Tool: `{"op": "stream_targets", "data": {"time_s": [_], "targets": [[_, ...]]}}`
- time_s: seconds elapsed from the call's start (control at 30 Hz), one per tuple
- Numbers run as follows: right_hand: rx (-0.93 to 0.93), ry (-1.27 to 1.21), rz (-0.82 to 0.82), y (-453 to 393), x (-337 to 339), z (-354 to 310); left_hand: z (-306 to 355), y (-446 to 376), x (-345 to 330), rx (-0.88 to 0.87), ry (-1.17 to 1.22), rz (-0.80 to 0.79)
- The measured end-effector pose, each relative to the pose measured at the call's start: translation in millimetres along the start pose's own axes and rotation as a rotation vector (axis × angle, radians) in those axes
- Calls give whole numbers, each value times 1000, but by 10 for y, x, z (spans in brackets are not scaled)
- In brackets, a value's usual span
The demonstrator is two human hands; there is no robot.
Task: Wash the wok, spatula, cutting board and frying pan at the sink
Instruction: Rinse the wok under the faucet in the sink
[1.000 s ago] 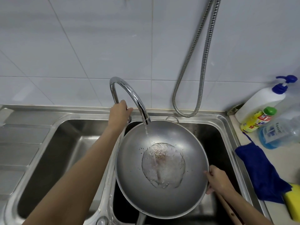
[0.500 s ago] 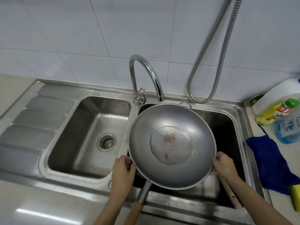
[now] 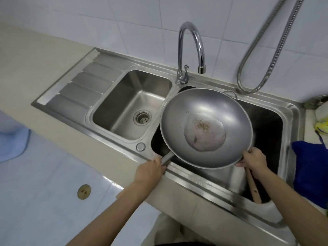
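Both arms bare, reaching fwd from bottom of frame, forearms angled up and inward. Left hand [image 3: 150,170] sits low-centre, back of hand facing camera, fingers curled round the wok handle [image 3: 166,159] where it meets the bowl; wrist roughly straight w/ forearm. Right hand [image 3: 253,159] is further right and slightly higher, thumb on top of the wok [image 3: 205,128] rim, other fingers curled under the edge, pinching it. Right wrist bent a bit inward, forearm running down to the bottom-right corner. Hands well apart, one each side of the near rim.
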State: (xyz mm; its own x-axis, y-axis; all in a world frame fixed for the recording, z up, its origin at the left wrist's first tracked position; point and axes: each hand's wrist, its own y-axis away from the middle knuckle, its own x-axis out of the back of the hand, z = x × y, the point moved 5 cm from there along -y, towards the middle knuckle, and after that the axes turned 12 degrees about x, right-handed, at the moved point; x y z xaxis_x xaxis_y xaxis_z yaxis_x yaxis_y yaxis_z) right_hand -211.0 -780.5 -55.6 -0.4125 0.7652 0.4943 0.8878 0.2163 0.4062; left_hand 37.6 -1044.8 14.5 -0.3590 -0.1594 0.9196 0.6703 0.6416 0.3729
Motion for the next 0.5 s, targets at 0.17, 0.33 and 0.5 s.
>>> {"op": "stream_targets", "data": {"time_s": [0.17, 0.33, 0.5], "targets": [[-13, -109, -7, 46, -90, 62, -23, 43, 32, 20, -91, -16], [181, 5, -11, 330, 63, -12, -65, 48, -13, 62, 13, -22], [603, 485, 250, 737, 725, -12, -72, -11, -68, 29, -54, -31]]}}
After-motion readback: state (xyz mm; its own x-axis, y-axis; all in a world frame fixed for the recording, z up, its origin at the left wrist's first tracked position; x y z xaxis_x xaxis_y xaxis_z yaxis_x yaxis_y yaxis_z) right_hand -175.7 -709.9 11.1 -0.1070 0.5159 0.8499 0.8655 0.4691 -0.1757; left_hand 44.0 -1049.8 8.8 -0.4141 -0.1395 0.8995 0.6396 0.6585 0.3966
